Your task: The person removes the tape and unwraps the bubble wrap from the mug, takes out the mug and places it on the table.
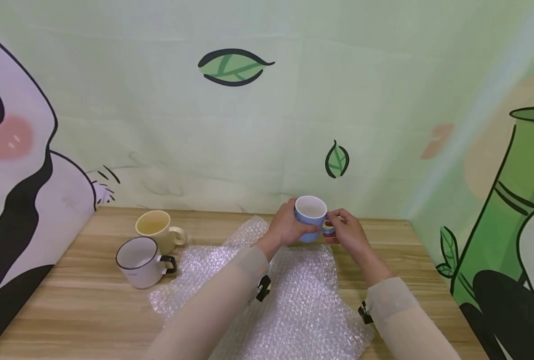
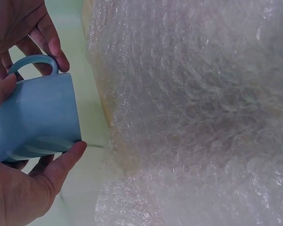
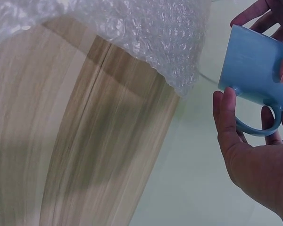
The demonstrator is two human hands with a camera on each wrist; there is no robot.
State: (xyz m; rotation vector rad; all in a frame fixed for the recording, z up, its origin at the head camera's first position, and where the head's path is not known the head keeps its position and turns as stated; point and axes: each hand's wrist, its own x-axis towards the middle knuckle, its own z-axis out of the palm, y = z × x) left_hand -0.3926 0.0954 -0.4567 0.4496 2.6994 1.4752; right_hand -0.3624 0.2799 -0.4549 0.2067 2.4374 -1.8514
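Note:
A light blue mug (image 1: pixel 311 220) with a white inside is held up over the far edge of the table, its mouth tipped towards the head camera. My left hand (image 1: pixel 287 225) grips its body from the left, thumb across the near side. At the right, my right hand (image 1: pixel 350 232) has its fingers at the handle, curled about it. Both wrist views show the mug (image 2: pixel 40 113) between the two hands, and in the right wrist view fingers of the right hand (image 3: pixel 254 165) touch its bottom edge and handle. Below lies a sheet of bubble wrap (image 1: pixel 294 285).
A cream-yellow mug (image 1: pixel 158 232) and a white mug (image 1: pixel 140 267) with a dark rim and black handle stand close together at the left of the wooden table (image 1: pixel 82 305). Behind the table hangs a green printed backdrop (image 1: pixel 158 100) with leaves and pandas.

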